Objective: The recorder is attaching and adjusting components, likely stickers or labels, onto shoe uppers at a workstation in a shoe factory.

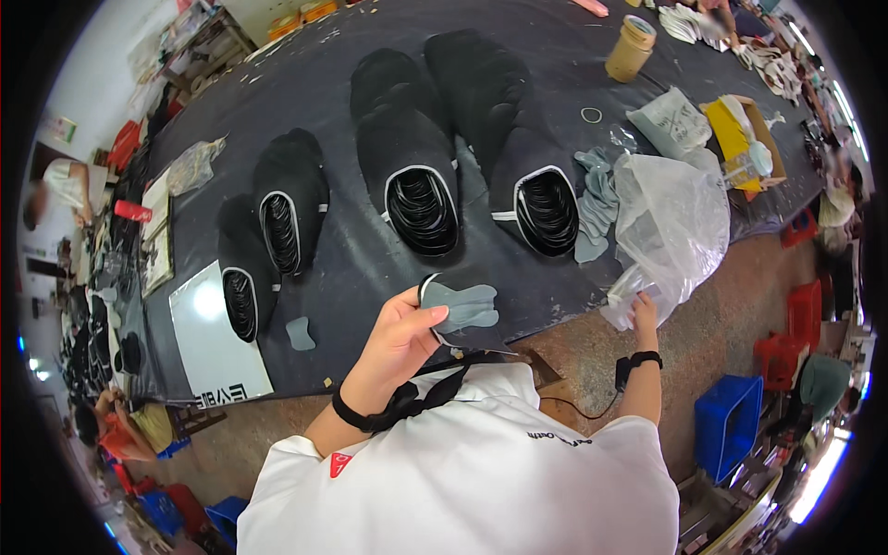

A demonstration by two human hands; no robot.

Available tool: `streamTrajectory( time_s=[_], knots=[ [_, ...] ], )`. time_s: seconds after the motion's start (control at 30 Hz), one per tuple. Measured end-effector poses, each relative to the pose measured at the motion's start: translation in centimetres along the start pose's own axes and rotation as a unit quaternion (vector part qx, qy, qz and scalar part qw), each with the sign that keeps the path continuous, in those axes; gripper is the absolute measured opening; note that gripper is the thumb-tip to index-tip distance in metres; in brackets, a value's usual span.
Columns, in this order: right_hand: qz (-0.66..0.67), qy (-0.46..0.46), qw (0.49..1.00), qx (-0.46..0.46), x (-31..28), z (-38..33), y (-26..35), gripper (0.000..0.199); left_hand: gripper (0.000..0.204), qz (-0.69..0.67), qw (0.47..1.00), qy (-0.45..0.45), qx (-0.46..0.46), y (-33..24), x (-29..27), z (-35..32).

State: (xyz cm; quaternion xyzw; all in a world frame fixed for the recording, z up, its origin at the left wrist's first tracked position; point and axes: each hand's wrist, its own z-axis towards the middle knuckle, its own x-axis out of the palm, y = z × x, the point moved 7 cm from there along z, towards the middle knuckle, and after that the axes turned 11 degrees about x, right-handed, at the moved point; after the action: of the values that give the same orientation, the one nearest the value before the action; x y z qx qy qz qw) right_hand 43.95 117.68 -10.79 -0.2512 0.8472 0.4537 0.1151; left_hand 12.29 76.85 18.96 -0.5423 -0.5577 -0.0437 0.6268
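My left hand [398,335] is closed at the table's near edge. Its thumb presses grey, wavy-edged flat pieces [468,309] against a black fabric piece with a pale rim [481,340], which looks like a shoe upper. Over to the right, my right hand [643,312] is at the lower end of a clear plastic bag [671,222], fingers bent onto the film. More grey pieces [598,205] lie overlapped beside the bag. Beyond my hands lie long nested stacks of black shoe uppers [403,129], their pale-edged openings toward me.
A single grey piece [300,334] lies left of my hand, by a white board [208,347]. At the back right stand a tan jar [631,51], a white packet [670,123] and a yellow box [731,129]. Blue [728,425] and red crates sit on the floor; other people are around.
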Motion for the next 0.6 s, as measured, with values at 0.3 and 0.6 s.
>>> streamTrajectory(
  time_s=[0.3, 0.6],
  knots=[
    [-0.051, 0.38, 0.869, -0.313, 12.7, -32.6, 20.2, 0.03, 0.025, 0.003, 1.0, 0.01, 0.005, 1.2, 1.1, 0.1],
    [0.07, 0.614, 0.772, -0.148, 18.6, -41.7, 22.0, 0.029, 0.03, 0.119, 0.99, 0.015, 0.069, -1.3, -1.6, -2.8]
  ],
)
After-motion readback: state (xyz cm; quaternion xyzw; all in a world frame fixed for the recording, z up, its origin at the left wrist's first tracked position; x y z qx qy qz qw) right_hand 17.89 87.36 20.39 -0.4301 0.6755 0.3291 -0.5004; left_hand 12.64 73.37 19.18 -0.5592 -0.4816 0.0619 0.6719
